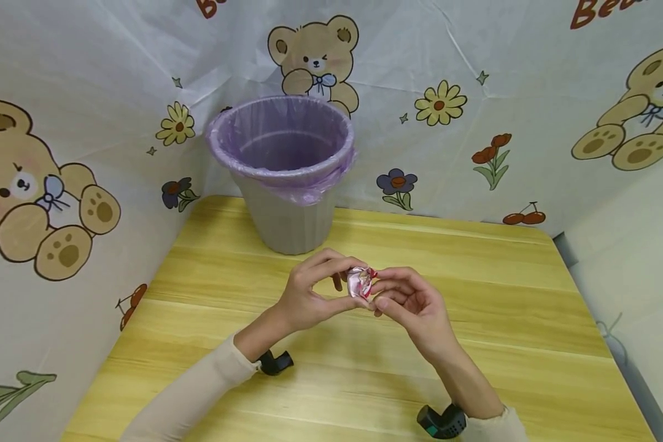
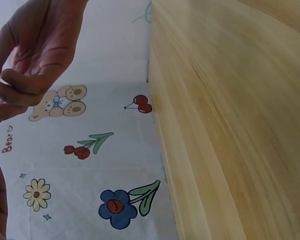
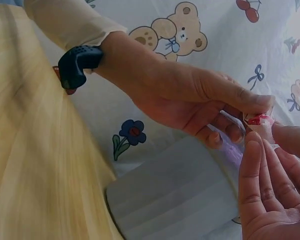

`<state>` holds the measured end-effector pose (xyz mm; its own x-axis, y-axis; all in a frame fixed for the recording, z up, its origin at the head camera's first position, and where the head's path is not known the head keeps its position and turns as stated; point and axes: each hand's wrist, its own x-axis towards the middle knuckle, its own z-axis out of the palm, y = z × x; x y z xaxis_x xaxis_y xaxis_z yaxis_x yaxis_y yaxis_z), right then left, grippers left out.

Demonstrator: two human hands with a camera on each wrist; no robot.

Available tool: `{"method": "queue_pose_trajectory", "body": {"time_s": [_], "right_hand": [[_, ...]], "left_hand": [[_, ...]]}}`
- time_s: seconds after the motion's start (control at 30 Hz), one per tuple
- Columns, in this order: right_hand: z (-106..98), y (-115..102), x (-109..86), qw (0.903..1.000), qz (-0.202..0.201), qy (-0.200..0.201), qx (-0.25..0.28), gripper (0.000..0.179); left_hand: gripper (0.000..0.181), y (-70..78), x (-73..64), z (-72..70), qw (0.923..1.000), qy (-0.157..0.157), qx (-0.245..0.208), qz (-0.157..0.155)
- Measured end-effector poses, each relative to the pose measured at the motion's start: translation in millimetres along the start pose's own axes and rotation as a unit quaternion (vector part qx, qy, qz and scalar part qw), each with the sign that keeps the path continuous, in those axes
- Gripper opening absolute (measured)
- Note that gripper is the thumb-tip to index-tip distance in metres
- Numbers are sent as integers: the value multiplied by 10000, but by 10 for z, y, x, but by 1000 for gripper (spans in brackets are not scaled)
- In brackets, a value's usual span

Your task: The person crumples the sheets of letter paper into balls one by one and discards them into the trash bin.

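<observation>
Both hands meet over the table around a small crumpled wrapper (image 1: 360, 282), shiny pinkish white with red parts. My left hand (image 1: 316, 287) pinches it between thumb and fingertips, thumb below and fingers above in the head view. From the other side, my right hand (image 1: 422, 307) pinches its edge with fingertips and thumb. The right wrist view shows the wrapper (image 3: 260, 120) between the left hand (image 3: 190, 95) and the right hand (image 3: 275, 195), partly hidden by fingers. In the left wrist view the right hand (image 2: 40, 50) appears, but the wrapper is out of frame.
A grey bin (image 1: 290, 221) lined with a purple bag (image 1: 304, 178) stands at the back of the wooden table (image 1: 475, 258), beyond the hands. Behind it hangs a white cloth (image 1: 387, 55) printed with bears and flowers. Each wrist carries a black camera (image 1: 442, 422).
</observation>
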<state>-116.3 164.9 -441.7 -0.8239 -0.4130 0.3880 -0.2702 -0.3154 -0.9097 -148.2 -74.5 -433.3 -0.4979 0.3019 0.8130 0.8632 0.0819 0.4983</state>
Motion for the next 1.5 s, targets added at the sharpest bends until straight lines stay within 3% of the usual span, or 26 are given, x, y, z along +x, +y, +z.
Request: {"method": "queue_pose_trajectory", "body": {"time_s": [0.2, 0.4, 0.63, 1.07, 1.5], "right_hand": [[-36, 40, 84, 9991, -122, 50, -400, 39], [-57, 94, 139, 9929, -181, 137, -1169, 42], [-109, 104, 206, 9869, -156, 286, -1579, 42], [-207, 79, 338, 9859, -30, 438, -1614, 38], [-228, 77, 553, 9833, -39, 511, -1746, 35]], "left_hand": [[48, -23, -22, -99, 9997, 95, 151, -175], [51, -49, -41, -200, 9989, 186, 248, -341], [54, -85, -75, -281, 9976, 247, 340, -550], [54, -138, -206, -520, 9935, 247, 429, -1025], [53, -155, -138, -758, 9929, 359, 762, -842]]}}
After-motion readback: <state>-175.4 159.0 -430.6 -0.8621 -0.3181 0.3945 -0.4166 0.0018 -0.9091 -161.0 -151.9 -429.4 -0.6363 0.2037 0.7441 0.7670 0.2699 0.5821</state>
